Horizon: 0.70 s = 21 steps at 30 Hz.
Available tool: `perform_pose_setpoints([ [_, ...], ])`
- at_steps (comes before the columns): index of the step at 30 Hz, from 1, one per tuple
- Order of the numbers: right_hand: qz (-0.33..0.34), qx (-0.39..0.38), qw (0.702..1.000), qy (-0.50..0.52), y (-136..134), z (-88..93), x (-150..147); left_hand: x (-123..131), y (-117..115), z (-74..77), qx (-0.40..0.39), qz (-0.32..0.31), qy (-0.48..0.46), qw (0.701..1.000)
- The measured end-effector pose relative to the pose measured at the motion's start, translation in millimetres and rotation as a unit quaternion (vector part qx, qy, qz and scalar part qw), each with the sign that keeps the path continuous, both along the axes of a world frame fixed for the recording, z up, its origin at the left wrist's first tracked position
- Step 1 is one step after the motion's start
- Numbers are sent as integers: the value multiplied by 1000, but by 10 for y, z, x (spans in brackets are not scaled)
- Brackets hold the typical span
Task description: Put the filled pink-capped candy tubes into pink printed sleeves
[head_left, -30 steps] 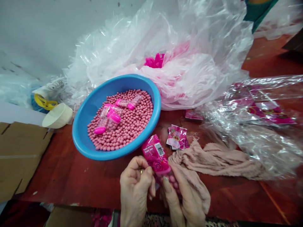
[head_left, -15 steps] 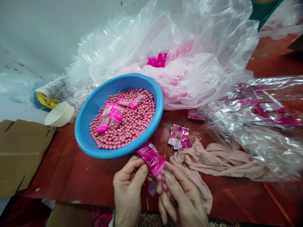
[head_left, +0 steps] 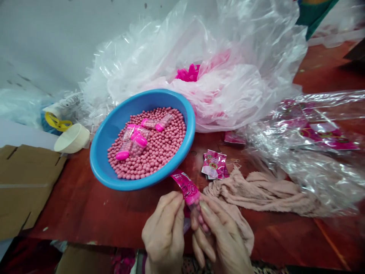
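Low in the middle of the view, my left hand (head_left: 165, 232) and my right hand (head_left: 219, 239) are closed together on a small clear tube of pink beads (head_left: 199, 217). A pink printed sleeve (head_left: 186, 186) covers the tube's far end and points toward the blue bowl (head_left: 98, 160). The bowl holds pink beads (head_left: 159, 148) and several clear tubes with pink caps (head_left: 137, 139). A beige cloth (head_left: 256, 190) lies under and to the right of my right hand.
Pink printed sleeves (head_left: 213, 164) lie on the red table (head_left: 85, 205) right of the bowl. Crumpled clear plastic bags (head_left: 216, 68) fill the back and right. A cream cup (head_left: 72, 139) and flat cardboard (head_left: 23, 186) sit at left.
The sleeved tube has tilted and dropped lower between my hands. My left fingers have closed in over its lower part.
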State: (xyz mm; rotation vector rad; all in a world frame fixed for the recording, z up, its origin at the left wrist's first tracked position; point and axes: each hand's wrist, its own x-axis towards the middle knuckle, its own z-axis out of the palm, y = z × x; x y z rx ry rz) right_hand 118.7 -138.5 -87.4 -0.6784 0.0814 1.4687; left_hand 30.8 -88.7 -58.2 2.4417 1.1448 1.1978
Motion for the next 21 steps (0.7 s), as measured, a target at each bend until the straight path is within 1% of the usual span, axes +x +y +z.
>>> perform_pose_setpoints([
  [2, -4, -13, 1000, -9, -1, -14, 7, -21, 42, 36, 31, -31, 60, 997],
  [4, -5, -23, 1000, -19, -9, -14, 2, -49, 78, 69, 41, -53, 94, 993],
  [6, -4, -30, 999, -30, -19, 7, -9, -77, 105, 93, 32, -70, 118, 990],
  [9, -12, -39, 997, -64, -24, 55, -26, -97, 124, 116, -2, -89, 144, 986],
  [14, -28, -45, 995, -89, -21, 66, -41, -54, 145, 127, -65, -94, 148, 982],
  [17, -36, -56, 994, -89, -24, 48, -51, -21, 159, 110, -72, -91, 169, 979],
  [21, -28, -68, 992, -106, -28, 73, -56, -7, 153, 85, -78, -67, 175, 979],
])
